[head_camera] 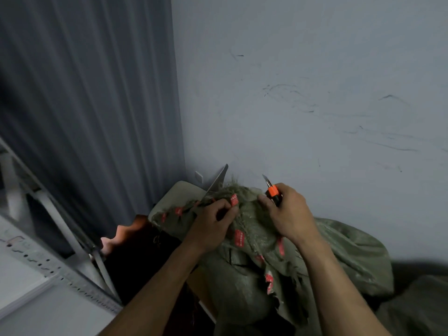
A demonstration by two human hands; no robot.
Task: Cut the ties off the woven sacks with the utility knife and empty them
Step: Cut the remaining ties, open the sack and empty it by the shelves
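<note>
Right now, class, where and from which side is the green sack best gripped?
Probably the bunched neck of the sack, from its left: the weave gathers narrow there, and the right hand holds the utility knife on the other side.

No text can be read. Red patches scattered over the crumpled top of the woven sack, in the lower middle of the frame, carry small white marks too blurred to make out.
</note>
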